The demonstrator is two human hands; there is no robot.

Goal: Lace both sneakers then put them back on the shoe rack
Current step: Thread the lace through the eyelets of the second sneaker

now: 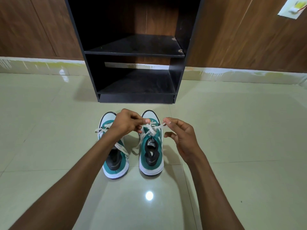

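Roughly midway, by my reading: both sneakers sit side by side on the tiled floor (49, 146), heels toward the camera, toes pointing at 12 o'clock toward the shoe rack (136, 52), whose two visible shelves hold nothing. The right sneaker (151, 156) has its lace (152, 130) threaded through the eyelets and is being knotted over the tongue; whether the knot is a finished bow or only a first crossing I cannot tell. The left sneaker (114, 165) looks unfinished, its loose lace (122, 149) trailing across the opening and a loop spilling out toward 9 o'clock. Left to do, as I judge it: finish this knot, lace and tie the left sneaker, then lift both onto the rack. Left hand (127, 122) reaches across from 7 o'clock, passing over the left sneaker, fingers curled nearly closed, thumb and forefinger pinching one end of the lace at the knot. Right hand (180, 136) comes in from 5 o'clock, thumb and forefinger pinching the other end just off the shoe's 3 o'clock side; remaining fingers are loosely bent and spread, holding nothing. The lace runs taut between the two pinches.
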